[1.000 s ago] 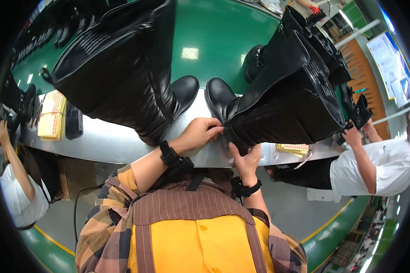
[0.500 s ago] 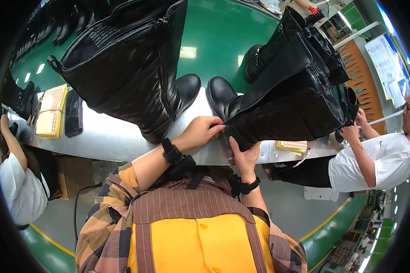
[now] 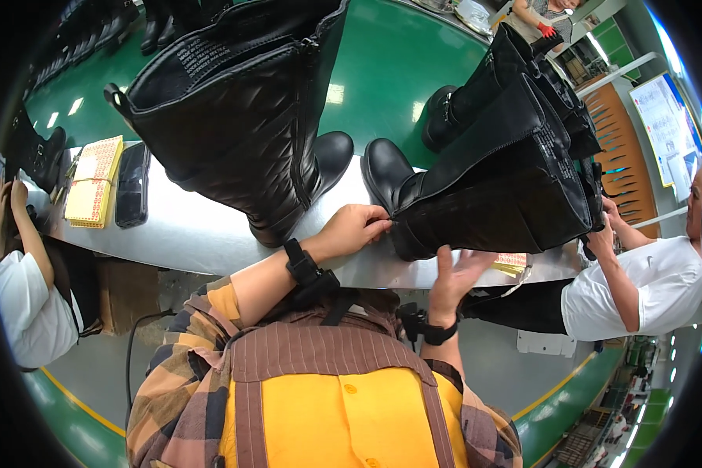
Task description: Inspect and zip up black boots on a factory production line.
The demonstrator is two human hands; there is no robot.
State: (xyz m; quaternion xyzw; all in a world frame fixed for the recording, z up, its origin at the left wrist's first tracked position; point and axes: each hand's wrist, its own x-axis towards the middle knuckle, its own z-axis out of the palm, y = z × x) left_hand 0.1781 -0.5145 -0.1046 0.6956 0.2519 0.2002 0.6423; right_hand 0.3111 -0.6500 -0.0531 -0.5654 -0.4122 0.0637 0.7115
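Pinching with the left hand, thumb and fingertips pressed together in a tight grip at the ankle of a tall black leather boot with a gaping side zip; unable to make out the exact bit between the tips. Left forearm slanting in from the lower left, wrist strapped in black. With the right hand, grip spread wide and holding nothing: thumb raised, fingers blurred and stretched rightward just below the boot's shaft. Boot set by the near edge of the green worktop with a silver metal border, toe toward the far edge. Left of it, by the same edge, a second tall black leather boot. Farther left, a flat black phone-like slab beside a banded stack of yellow cards.
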